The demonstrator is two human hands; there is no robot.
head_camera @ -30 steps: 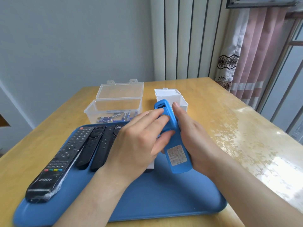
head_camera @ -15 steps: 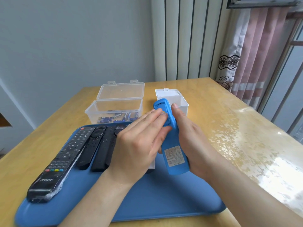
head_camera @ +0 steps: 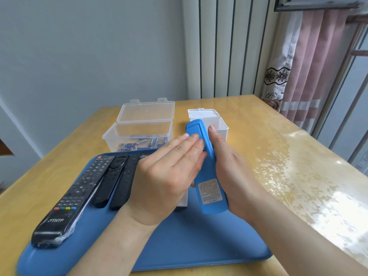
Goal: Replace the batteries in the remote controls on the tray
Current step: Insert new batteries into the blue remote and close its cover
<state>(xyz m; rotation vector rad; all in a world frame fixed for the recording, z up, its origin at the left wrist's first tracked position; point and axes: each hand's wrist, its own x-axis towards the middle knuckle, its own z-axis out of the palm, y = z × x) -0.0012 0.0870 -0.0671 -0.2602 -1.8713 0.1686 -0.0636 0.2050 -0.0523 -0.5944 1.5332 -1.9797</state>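
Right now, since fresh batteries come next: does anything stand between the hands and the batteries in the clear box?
Nothing visible does. The clear box stands just beyond the tray, lid open, batteries exposed. But the right hand holds the blue remote, and the left hand rests straight fingers on it.

The room is bright with daylight that comes in from the right, by the pink curtain [head_camera: 310, 76]. It makes a big white shine on the right side of the yellow bench [head_camera: 318, 186], while the grey wall [head_camera: 79, 56] on the left looks duller. Only soft, faint shadows lie on the blue tray [head_camera: 199, 246] under the left hand [head_camera: 165, 176]. The picture is a bit fuzzy, so the tiny words on the label of the blue remote [head_camera: 212, 208] cannot be read, and straight lines near the edges lean and bend.
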